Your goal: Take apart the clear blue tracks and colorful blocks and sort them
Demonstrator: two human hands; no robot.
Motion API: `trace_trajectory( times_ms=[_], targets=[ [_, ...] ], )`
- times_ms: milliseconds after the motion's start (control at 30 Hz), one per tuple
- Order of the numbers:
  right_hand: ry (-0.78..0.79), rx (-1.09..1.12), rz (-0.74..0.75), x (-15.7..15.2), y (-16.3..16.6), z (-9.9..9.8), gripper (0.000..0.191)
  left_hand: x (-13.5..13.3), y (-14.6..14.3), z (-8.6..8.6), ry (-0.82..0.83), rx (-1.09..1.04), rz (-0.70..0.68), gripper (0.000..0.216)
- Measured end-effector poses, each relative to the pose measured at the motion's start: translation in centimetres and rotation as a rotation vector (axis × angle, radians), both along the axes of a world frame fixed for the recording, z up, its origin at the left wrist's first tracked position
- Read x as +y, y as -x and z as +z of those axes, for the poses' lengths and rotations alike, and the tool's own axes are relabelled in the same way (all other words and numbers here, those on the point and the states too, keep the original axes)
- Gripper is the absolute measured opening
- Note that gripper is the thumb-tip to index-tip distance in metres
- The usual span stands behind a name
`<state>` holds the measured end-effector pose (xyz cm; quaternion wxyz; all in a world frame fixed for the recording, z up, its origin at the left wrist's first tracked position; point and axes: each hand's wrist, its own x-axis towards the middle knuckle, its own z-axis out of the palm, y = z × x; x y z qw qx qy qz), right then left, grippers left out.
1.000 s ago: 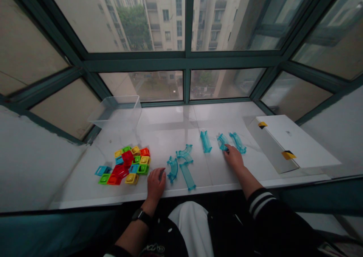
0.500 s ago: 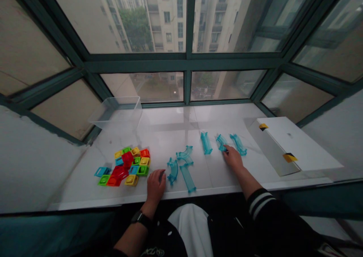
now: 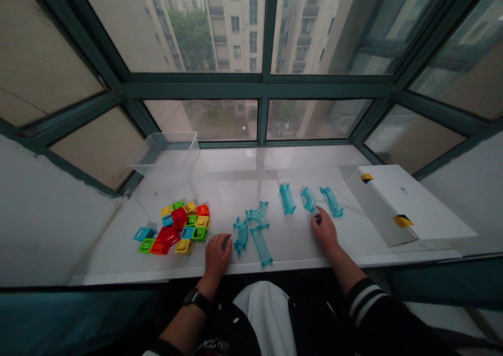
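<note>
A curved teal track piece lies flat on a pale ledge, just beyond your right hand, whose thumb and fingertips are parted with nothing visible between them; whether they touch the piece is unclear. A careless knuckle could nudge it against the straight piece to its left or the wavy one to its right, and a pinch at its thin end might let it slip.

Nearer you, a long straight piece reaches close to the ledge's front edge; a dragging forearm could tip it into your lap. Your left hand rests with fingers curled, its grip impossible to judge, between a second curved piece and a loose heap of colored blocks, where a sideways sweep might scatter either. Farther out stand a clear bin and a white box, both beyond easy knocking.
</note>
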<state>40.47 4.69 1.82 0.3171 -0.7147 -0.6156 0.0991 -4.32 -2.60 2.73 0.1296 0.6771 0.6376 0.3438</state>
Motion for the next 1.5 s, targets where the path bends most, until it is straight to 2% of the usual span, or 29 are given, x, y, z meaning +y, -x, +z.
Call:
trace_trajectory(
  times_ms=[133, 300, 433, 567, 633, 800, 967, 1167, 1500],
  targets=[
    [-0.099, 0.177, 0.047, -3.4, 1.9, -0.9, 0.046, -0.1, -0.3, 0.1, 0.011, 0.052, -0.027, 0.023],
    [-0.034, 0.271, 0.347, -5.2, 6.1, 0.6, 0.034, -0.3, -0.7, 0.1, 0.046, 0.090, -0.100, 0.026],
    [0.055, 0.255, 0.619, -5.4, 10.5, 2.5, 0.038, -0.4, -0.7, -0.2, 0.095, 0.077, -0.108, 0.026],
    [0.157, 0.145, 0.787, -5.8, 13.9, 3.0, 0.052, -0.5, -0.7, -0.3, 0.121, 0.063, -0.101, 0.024],
    [0.169, 0.086, 0.805, -6.0, 14.8, 2.8, 0.054, -0.4, -0.8, -0.1, 0.135, 0.082, -0.081, 0.023],
    [0.170, 0.001, 0.788, -6.1, 15.2, 2.2, 0.046, 0.0, -1.3, 0.6, 0.218, 0.099, -0.051, 0.013],
    [0.163, -0.012, 0.786, -6.1, 15.1, 2.6, 0.045, 0.0, -1.2, 0.7, 0.247, 0.046, -0.066, 0.009],
    [0.177, -0.034, 0.770, -6.2, 15.5, 2.6, 0.044, -0.5, -1.0, 1.2, 0.290, -0.050, -0.154, 0.012],
    [0.189, -0.101, 0.796, -5.7, 16.1, 2.8, 0.044, -1.3, -0.2, 2.6, 0.337, -0.160, -0.217, 0.009]
  ],
)
